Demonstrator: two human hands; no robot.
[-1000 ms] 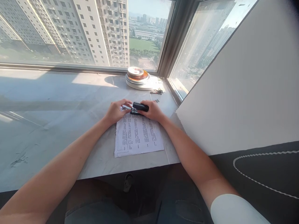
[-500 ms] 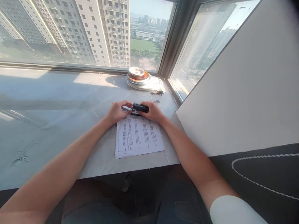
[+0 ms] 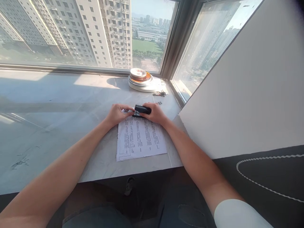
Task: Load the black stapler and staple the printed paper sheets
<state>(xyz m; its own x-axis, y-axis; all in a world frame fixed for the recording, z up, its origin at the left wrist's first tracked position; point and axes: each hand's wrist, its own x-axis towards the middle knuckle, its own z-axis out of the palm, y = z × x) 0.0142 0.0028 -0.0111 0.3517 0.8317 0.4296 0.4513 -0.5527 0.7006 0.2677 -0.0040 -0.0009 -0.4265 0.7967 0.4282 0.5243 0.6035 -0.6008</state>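
A black stapler (image 3: pixel 142 109) lies over the far edge of a printed sheet of paper (image 3: pixel 142 141), its upper part lifted from the base. My right hand (image 3: pixel 154 112) is wrapped round its right end. At the left end, the thumb and fingers of my left hand (image 3: pixel 118 114) pinch in close around a shiny metal part (image 3: pixel 127 110) that seems to belong to the stapler. The fingertips partly hide that metal part. Several lines of print run across the paper, which rests flat on the pale marble sill.
Behind my hands stands a stack of plates (image 3: pixel 140 80), with a small bunch of keys (image 3: pixel 161 94) beside it. Small grey staple strips (image 3: pixel 160 103) lie near my right hand. Loose staples (image 3: pixel 21 162) are scattered at the left. A white wall (image 3: pixel 249 88) rises at the right.
My left hand has shifted slightly, its fingers drawn lower and closer over the metal part. The stapler and my right hand stay almost in place.
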